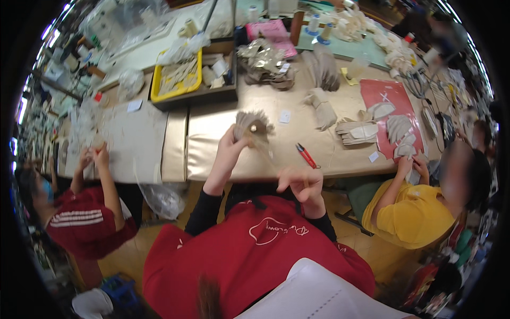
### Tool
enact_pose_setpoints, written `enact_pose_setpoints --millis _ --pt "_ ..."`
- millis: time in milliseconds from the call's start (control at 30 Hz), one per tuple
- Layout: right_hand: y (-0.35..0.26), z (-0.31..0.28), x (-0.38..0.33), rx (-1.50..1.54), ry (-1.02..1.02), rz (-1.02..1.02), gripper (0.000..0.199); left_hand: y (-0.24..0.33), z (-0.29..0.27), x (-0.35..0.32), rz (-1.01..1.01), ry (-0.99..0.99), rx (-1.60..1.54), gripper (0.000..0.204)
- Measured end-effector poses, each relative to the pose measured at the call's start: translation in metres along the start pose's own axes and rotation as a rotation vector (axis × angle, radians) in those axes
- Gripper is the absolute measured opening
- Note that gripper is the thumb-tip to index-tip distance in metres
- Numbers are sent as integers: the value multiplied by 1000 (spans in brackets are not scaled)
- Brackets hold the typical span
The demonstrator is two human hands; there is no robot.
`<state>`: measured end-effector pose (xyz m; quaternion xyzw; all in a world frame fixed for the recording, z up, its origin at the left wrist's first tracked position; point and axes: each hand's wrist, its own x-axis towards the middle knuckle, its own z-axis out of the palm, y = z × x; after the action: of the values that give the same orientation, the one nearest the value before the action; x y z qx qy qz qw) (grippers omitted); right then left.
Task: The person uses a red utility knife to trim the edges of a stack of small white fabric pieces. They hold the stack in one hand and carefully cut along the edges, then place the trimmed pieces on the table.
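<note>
My left hand [227,155] is closed around a bundle of grey-beige fabric pieces [249,123] and holds it up over the brown-covered table. A faint pale strip [263,149] trails from the bundle toward my right hand; it is too blurred to name. Nearer the table's front edge is my right hand [304,183], its fingers bent and smeared by motion, so what they hold, if anything, does not show. Just beyond it lie red-handled thread snips [306,156]. A small white label [285,116] rests on the table right of the bundle.
A dark box [210,97] with a yellow tray [154,91] stands at the back left. Several fabric bundles [357,133] lie to the right, beside a red sheet [374,90]. Co-workers sit at both sides, one in maroon [87,223], one in yellow [414,218].
</note>
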<state>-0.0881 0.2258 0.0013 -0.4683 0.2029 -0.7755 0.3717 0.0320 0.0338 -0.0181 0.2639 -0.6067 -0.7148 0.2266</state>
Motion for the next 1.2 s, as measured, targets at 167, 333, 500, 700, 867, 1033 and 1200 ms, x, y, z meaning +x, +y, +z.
enact_pose_setpoints --millis 167,333,500,700,867,1033,1200 --pt "24 16 -12 563 604 106 89 18 9 -6 254 64 19 25" --pt "39 -2 -16 526 711 467 72 21 19 -20 292 -150 338 25" --pt "35 -23 -20 618 646 520 65 22 18 -20 603 -483 729 31" --pt "7 -40 2 166 392 543 75 22 32 -36 353 -955 683 22" --pt "-8 -38 14 -438 168 537 61 7 35 -45 215 -701 849 13" --pt "11 -25 17 -893 181 443 51 0 35 -41 260 -720 1057 15" --pt "17 -46 17 -735 257 758 18 19 25 -28 170 -717 721 23"
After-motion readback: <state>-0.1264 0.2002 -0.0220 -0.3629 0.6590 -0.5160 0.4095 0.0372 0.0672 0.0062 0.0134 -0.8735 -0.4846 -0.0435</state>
